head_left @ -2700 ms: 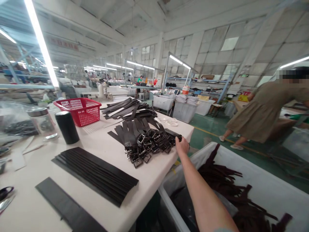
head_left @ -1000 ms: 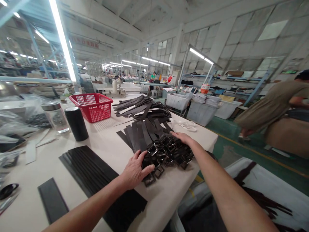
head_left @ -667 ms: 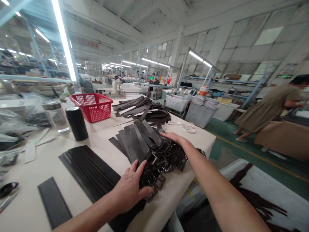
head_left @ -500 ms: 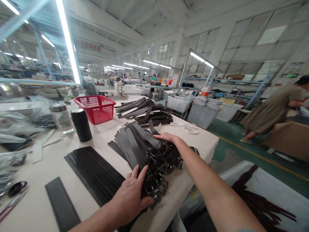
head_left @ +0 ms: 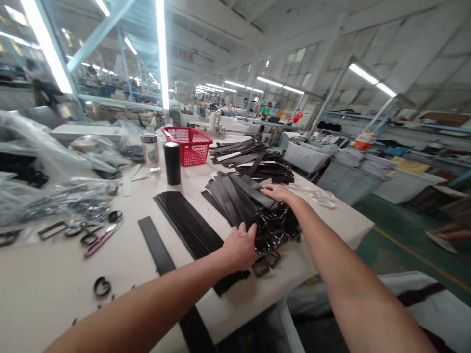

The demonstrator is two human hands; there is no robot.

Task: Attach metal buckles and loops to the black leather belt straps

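Note:
A heap of black belts (head_left: 235, 193) lies on the pale-covered table, with dark metal buckles (head_left: 274, 230) bunched at its near right end. My left hand (head_left: 241, 245) rests on the near side of the heap, fingers apart, touching straps beside the buckles. Across the far side lies my right hand (head_left: 277, 192), fingers stretched over the straps and thumb hidden. A neat row of black straps (head_left: 187, 223) lies left of the heap, partly under my left arm. Farther left is a single wide black strap (head_left: 156, 245).
Behind the heap is another pile of dark straps (head_left: 253, 157). A red basket (head_left: 191, 147), a black bottle (head_left: 172, 164) and a glass jar (head_left: 150, 154) stand at the back. Pink-handled scissors (head_left: 101, 240) lie left. White bins (head_left: 307, 156) stand beyond the table.
The view has turned left and drawn back, showing more of the table's left side. Both hands stay on the belt heap; the left fingers now sit closer together.

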